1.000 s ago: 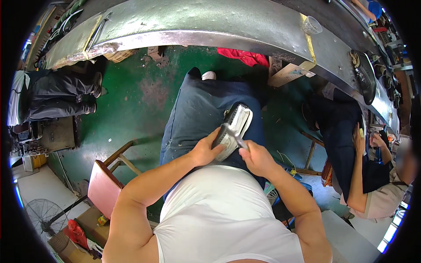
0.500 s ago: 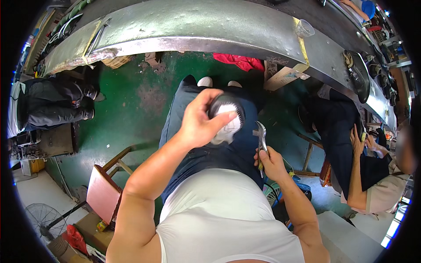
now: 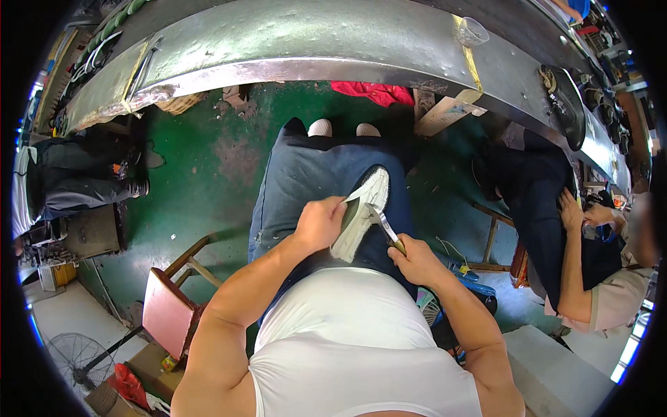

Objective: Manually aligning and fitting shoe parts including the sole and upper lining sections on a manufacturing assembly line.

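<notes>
On my thighs lies a black shoe (image 3: 368, 208), bottom up, with a whitish underside and a jagged edge around the toe. My left hand (image 3: 321, 222) is closed in a pinch on a white strip (image 3: 356, 196) at the shoe's left side, pulling it taut and slightly away. My right hand (image 3: 411, 257) grips the handle of metal pincers (image 3: 384, 226). The curved head of the pincers rests against the middle of the underside; whether the jaws bite on anything is too small to tell.
A long metal-topped bench (image 3: 278, 42) runs across the front, holding a clear cup (image 3: 473, 32) and black shoes (image 3: 566, 104). At right a seated co-worker (image 3: 577, 264) works close by. Another person's legs (image 3: 90, 174) are at left, beyond a pink-seated stool (image 3: 167, 313) and a fan (image 3: 80, 354).
The shoe has tilted down onto my thighs, its underside now facing up. My left hand has moved from its toe to the white strip. My right hand has brought the pincers left onto the underside.
</notes>
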A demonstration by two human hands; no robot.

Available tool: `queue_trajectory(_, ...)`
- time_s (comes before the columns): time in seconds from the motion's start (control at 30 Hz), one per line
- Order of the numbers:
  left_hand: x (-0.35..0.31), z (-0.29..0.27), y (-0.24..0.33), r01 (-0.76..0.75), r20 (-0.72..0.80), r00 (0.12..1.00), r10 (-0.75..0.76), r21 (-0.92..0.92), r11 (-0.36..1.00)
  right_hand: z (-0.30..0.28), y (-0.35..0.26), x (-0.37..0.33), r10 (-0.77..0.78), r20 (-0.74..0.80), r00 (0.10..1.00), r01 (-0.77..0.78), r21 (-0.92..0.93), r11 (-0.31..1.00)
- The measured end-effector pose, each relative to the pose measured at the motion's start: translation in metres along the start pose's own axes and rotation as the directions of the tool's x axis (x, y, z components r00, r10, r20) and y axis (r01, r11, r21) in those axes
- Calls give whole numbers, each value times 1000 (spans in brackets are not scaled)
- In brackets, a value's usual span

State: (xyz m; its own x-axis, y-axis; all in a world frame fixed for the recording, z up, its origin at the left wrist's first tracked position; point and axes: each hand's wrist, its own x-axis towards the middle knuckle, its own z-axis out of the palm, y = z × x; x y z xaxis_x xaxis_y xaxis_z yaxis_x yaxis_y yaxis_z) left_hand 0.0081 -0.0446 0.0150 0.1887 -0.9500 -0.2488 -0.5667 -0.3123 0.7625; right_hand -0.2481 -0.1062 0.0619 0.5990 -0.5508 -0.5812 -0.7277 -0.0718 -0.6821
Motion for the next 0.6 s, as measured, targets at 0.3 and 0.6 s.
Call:
queue_trajectory(0.3, -22, 3, 13, -110, -258, 962, 93, -52, 993, -31, -17, -6, -147, 139, 979, 159, -77, 984)
queue_trajectory(0.6, -24, 8, 22, -287, -303, 911, 279, 20, 958, -95, -65, 9, 46, 426, 904, 143, -402, 905)
